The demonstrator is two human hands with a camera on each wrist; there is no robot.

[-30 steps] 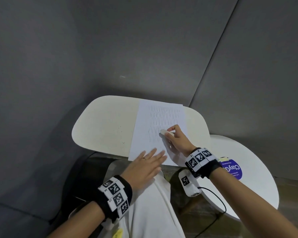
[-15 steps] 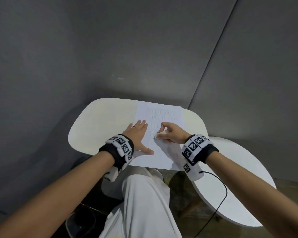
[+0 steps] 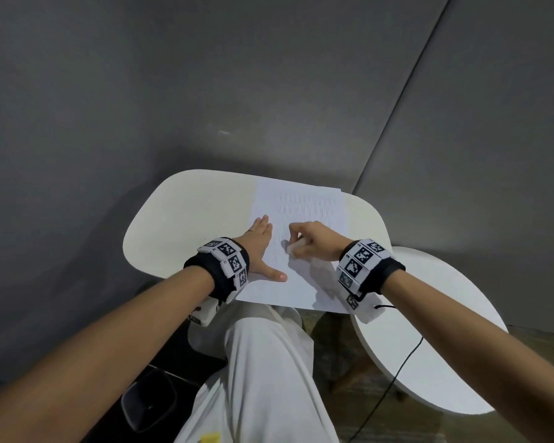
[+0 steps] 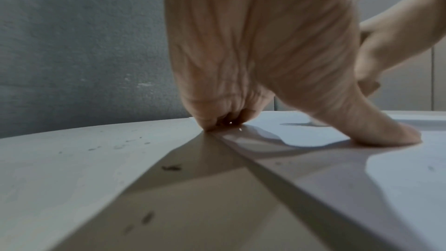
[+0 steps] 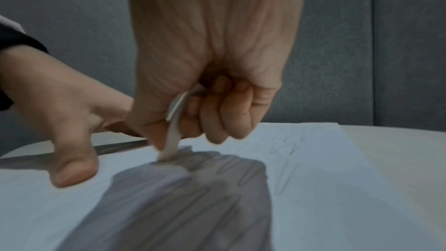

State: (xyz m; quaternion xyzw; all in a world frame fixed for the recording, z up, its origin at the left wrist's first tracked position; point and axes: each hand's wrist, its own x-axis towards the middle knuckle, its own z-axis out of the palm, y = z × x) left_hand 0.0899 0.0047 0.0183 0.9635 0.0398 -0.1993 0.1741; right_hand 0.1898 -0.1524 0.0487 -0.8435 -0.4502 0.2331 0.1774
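Note:
A white sheet of paper [image 3: 304, 282] with faint pencil zigzag lines lies on the cream oval table [image 3: 189, 215]. My left hand [image 3: 263, 247] lies flat on the sheet's left edge, fingers straight and thumb spread out, pressing it down [image 4: 398, 135]. My right hand [image 3: 304, 241] pinches a small white eraser [image 3: 292, 248] between thumb and fingers. In the right wrist view the eraser [image 5: 172, 140] tip touches the paper [image 5: 313, 178] just right of the left thumb [image 5: 72, 171].
A second, round white table [image 3: 429, 362] stands lower at the right, with a black cable [image 3: 394, 385] running from my right wrist across it. Grey padded walls [image 3: 269, 91] close in behind. My white-trousered leg [image 3: 263, 378] is under the table's near edge.
My left hand moved up from the sheet's near edge and now lies flat on its left side. The right hand with the eraser shifted slightly left and nearer on the paper.

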